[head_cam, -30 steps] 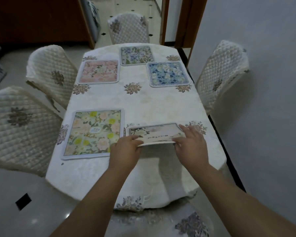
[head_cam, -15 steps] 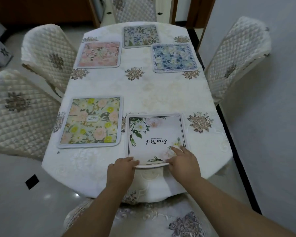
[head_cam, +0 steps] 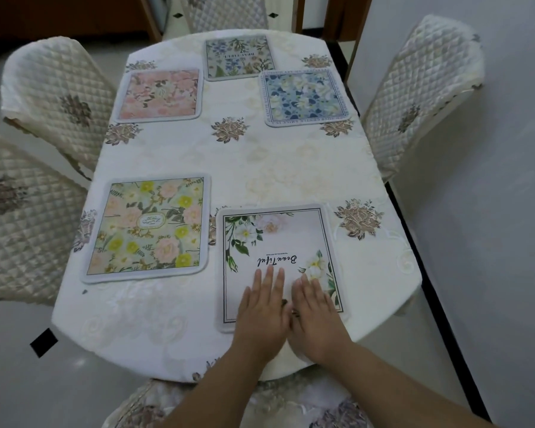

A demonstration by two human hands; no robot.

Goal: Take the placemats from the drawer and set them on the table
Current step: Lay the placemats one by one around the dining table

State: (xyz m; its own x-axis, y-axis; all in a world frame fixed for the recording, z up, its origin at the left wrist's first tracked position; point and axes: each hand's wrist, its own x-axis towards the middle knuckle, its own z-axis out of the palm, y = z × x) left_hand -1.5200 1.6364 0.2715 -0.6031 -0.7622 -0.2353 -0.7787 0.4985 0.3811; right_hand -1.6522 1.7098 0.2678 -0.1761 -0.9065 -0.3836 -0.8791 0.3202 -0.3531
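**Now both hands lie flat on the white placemat**

Both palms press down on the white placemat (head_cam: 278, 261), which lies flat on the bench (head_cam: 260, 168) at its near end. The left hand (head_cam: 261, 313) and the right hand (head_cam: 314, 316) sit side by side on the mat's near half, touching at the thumbs, fingers (head_cam: 271, 278) stretched out and spread, grasping nothing. Just left of the white placemat lies the yellow-flowered placemat (head_cam: 150, 227), their edges close but apart. Well beyond the white placemat, toward the far end, sit the pink placemat (head_cam: 159, 94), the blue placemat (head_cam: 305, 97) and, farthest off, the grey-green placemat (head_cam: 240, 55). Quilted chairs (head_cam: 59, 94) stand around the bench, which wears a cream floral cloth.
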